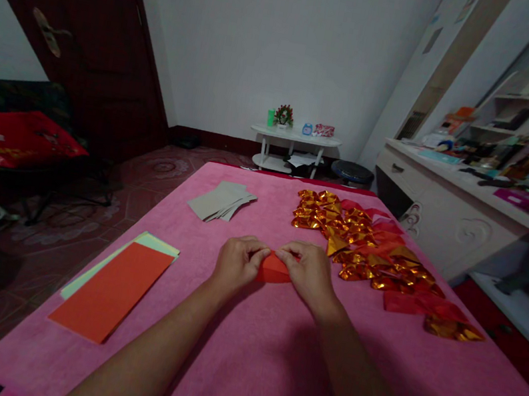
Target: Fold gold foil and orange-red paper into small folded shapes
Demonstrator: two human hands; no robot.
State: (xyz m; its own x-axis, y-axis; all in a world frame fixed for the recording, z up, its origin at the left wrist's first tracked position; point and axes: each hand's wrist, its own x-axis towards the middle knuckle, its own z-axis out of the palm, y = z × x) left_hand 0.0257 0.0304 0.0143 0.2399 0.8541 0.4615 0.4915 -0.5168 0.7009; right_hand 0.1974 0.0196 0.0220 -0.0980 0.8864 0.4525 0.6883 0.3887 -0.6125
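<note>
Between my hands, at the middle of the pink-covered table [238,356], is a small piece of red-orange paper [274,273]. My left hand [238,262] pinches its left end between thumb and fingers. On the other end, my right hand [310,273] is closed in the same way, thumb against fingers. The paper's near edge looks curved, and its upper part is partly hidden by the fingertips. To the left lies a stack of long orange paper sheets [115,288] over pale green and yellow paper [89,273].
Grey paper pieces [223,201] lie fanned out beyond my left hand. Shiny gold and red folded ornaments [355,230] are spread right of my right hand. A white dresser [452,195] flanks the table on the right; a chair with a red bag [31,139] stands left.
</note>
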